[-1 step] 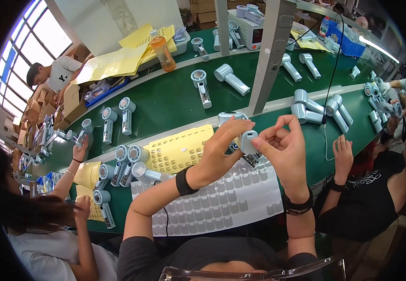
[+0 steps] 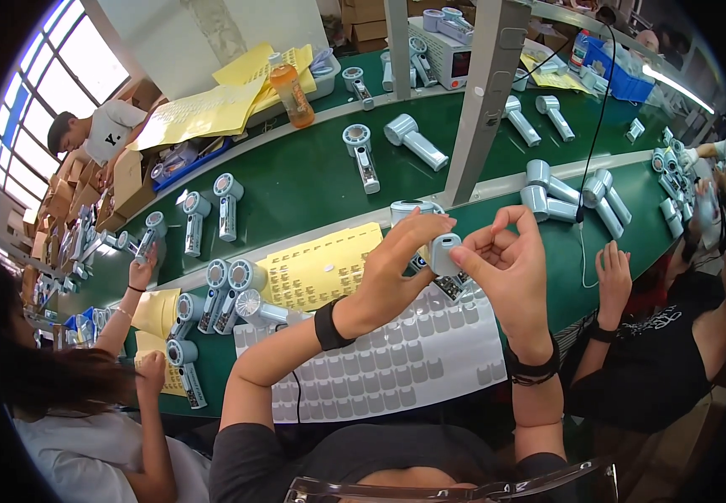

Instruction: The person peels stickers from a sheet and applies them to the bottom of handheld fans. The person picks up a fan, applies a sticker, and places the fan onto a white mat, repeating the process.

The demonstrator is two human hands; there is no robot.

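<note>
My left hand point(image 2: 384, 275) is wrapped round a pale blue handheld fan point(image 2: 444, 254). The flat end of its handle, with a small slot, points up toward me. Part of the fan's body is hidden behind my fingers. At the right edge of that end, the thumb of my right hand point(image 2: 505, 272) touches it, fingers curled in a pinch; whatever lies between the fingertips is too small to make out. Below both hands lies a white sheet of grey tab-shaped stickers point(image 2: 371, 365), with gaps among the rows.
A yellow sticker sheet point(image 2: 321, 264) and several fans point(image 2: 247, 275) lie left of my hands. More fans point(image 2: 547, 193) cluster on the right. Behind a metal post point(image 2: 480, 101), fans stand along a green belt point(image 2: 296, 172). Co-workers sit on both sides. A black cable point(image 2: 595, 126) hangs down.
My hands and the fan they hold stay in place. Fans on the green belt have shifted very slightly to the right. The left co-worker's lower hand has moved a little.
</note>
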